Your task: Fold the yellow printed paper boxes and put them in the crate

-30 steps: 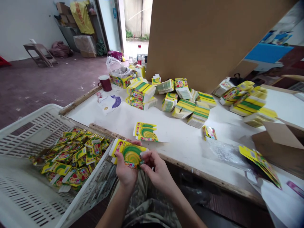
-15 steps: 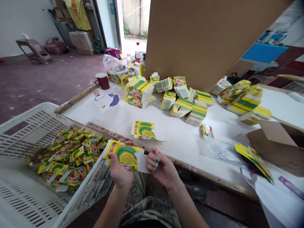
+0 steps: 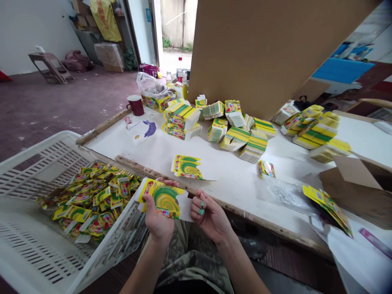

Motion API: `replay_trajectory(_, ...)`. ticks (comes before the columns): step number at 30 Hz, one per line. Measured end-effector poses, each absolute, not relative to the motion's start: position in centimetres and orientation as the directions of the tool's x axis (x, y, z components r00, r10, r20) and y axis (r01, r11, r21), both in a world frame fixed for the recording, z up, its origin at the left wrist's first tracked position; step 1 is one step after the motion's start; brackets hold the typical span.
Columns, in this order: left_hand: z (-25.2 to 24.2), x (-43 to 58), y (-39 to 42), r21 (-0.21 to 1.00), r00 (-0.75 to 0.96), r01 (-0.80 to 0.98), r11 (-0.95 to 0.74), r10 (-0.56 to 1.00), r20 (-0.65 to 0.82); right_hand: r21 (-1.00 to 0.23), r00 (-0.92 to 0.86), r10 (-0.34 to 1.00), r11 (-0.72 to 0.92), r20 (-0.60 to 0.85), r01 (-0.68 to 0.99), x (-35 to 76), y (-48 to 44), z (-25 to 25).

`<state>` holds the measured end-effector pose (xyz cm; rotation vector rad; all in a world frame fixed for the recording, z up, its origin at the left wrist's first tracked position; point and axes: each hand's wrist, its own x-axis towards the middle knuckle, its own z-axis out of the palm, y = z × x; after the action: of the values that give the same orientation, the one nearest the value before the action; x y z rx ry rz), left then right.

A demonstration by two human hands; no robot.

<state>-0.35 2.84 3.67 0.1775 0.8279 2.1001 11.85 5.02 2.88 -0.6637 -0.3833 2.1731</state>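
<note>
Right hand (image 3: pixel 209 215) stays off flat yellow-green carton (image 3: pixel 165 199), fingers curled; left hand (image 3: pixel 157 218) still pinches it.

We saw the crate (image 3: pixel 45 163) left of the table (image 3: pixel 232 179), packets (image 3: pixel 92 200) inside it, stacks of cartons (image 3: pixel 241 134) behind, the cup (image 3: pixel 135 105) far left.

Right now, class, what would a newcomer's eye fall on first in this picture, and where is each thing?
First, the yellow-green printed carton blank at bottom centre, held in the left hand, with the right hand beside its white flap. Next, the white plastic crate at lower left, holding a heap of small packets. Behind, stacks of flat cartons lie across the white table.
</note>
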Motion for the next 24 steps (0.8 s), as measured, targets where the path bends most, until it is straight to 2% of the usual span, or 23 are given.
replay_trajectory(2, 3.7, -0.4, 2.8, 0.605, -0.624, -0.677, -0.419, 0.762, -0.172, -0.580, -0.497, 0.801, -0.590, -0.333, -0.563, 11.9, 4.9, 2.8)
replay_trajectory(3, 3.7, -0.4, 2.8, 0.598, -0.623, -0.683, -0.419, 0.762, -0.179, -0.676, -0.460, 0.828, -0.541, -0.322, -0.500, 11.8, 4.7, 2.8)
replay_trajectory(5, 3.7, -0.3, 2.8, 0.584, -0.619, -0.692, -0.423, 0.764, -0.180, -0.901, -0.366, 0.900, -0.345, -0.238, -0.263, 11.7, 4.3, 2.7)
replay_trajectory(7, 3.6, -0.1, 2.8, 0.584, -0.634, -0.680, -0.443, 0.755, -0.167, -0.995, -0.339, 0.935, -0.097, -0.102, 0.032, 11.4, 3.6, 2.8)
replay_trajectory(9, 3.6, 0.1, 2.8, 0.606, -0.662, -0.646, -0.465, 0.736, -0.141, -0.981, -0.367, 0.930, 0.038, -0.035, 0.190, 10.9, 3.0, 2.9)
replay_trajectory(14, 3.5, 0.5, 2.8, 0.618, -0.666, -0.625, -0.477, 0.739, -0.103, -0.956, -0.347, 0.937, 0.146, 0.051, 0.255, 10.1, 2.4, 3.5)
replay_trajectory(20, 3.6, 0.9, 3.1, 0.629, -0.673, -0.636, -0.448, 0.721, -0.167, -0.935, -0.276, 0.960, 0.139, 0.047, 0.326, 9.7, 2.6, 3.4)
replay_trajectory(24, 3.4, 1.0, 2.9, 0.675, -0.707, -0.564, -0.475, 0.700, -0.099, -0.926, -0.290, 0.957, 0.137, 0.031, 0.353, 9.7, 2.3, 3.5)
